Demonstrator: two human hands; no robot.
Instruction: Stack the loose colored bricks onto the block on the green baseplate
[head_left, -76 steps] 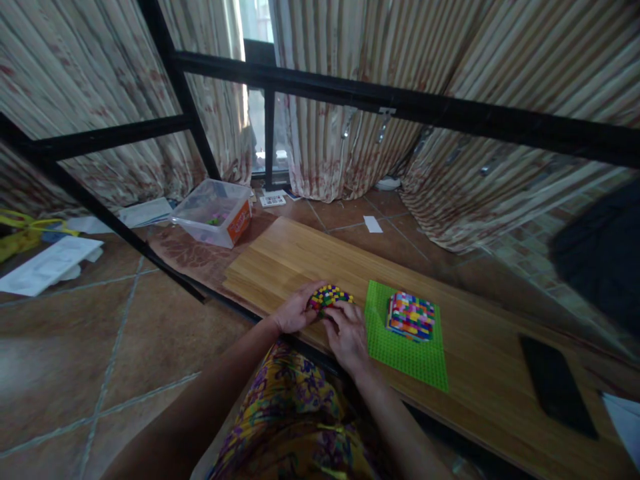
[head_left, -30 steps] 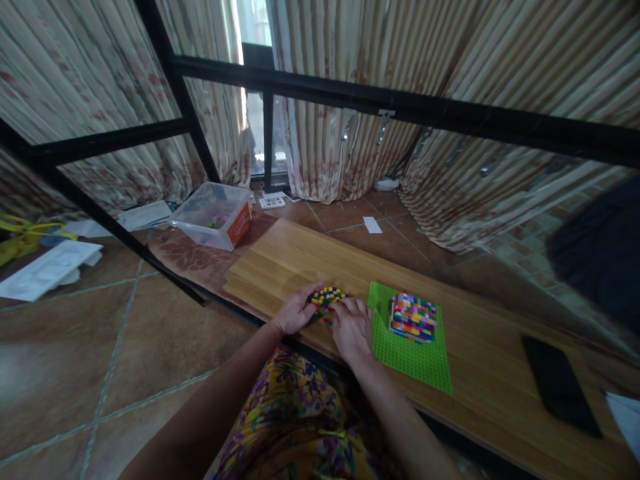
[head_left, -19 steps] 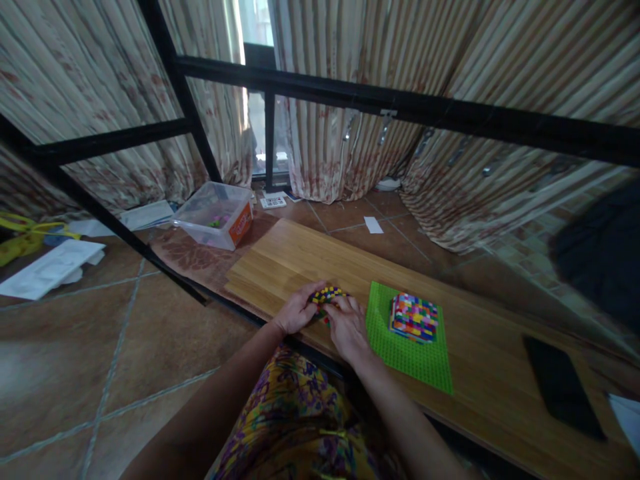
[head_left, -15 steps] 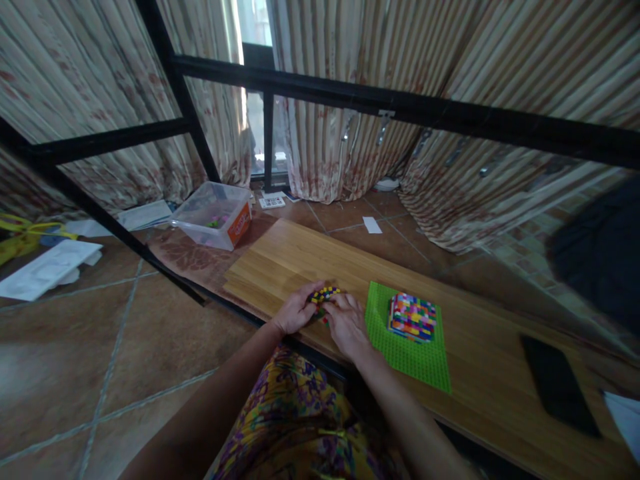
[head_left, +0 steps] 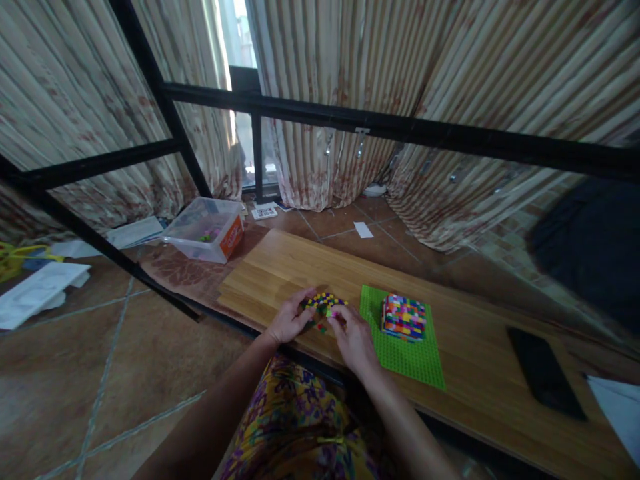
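Curved brick piece [head_left: 325, 299], mostly yellow and dark studs, sits at near edge of wooden board [head_left: 480, 380], between the two hands. Partly covered by fingers, full outline unclear. Left hand [head_left: 293, 320] grips its left end, fingers behind, thumb on near side. Right hand [head_left: 355, 339] is at its right near side, thumb and fingertips drawn together by a small yellow-green bit; can't tell if that bit is pinched or only touched. Small red and green bits [head_left: 321, 328] lie just below the piece, between the hands.

Right of the right hand: green baseplate [head_left: 413, 367], flat on board, with blocky multicolor brick build [head_left: 404, 317] on its far half. Farther right, black flat slab [head_left: 545, 372] on board, then white sheet [head_left: 617, 403] at the right edge.

Beyond board's far left end: clear plastic bin [head_left: 200, 245], orange label, a few colored bits inside. Small white paper [head_left: 363, 230] on tiled floor. Striped curtains [head_left: 315, 60] behind black metal frame [head_left: 380, 123].
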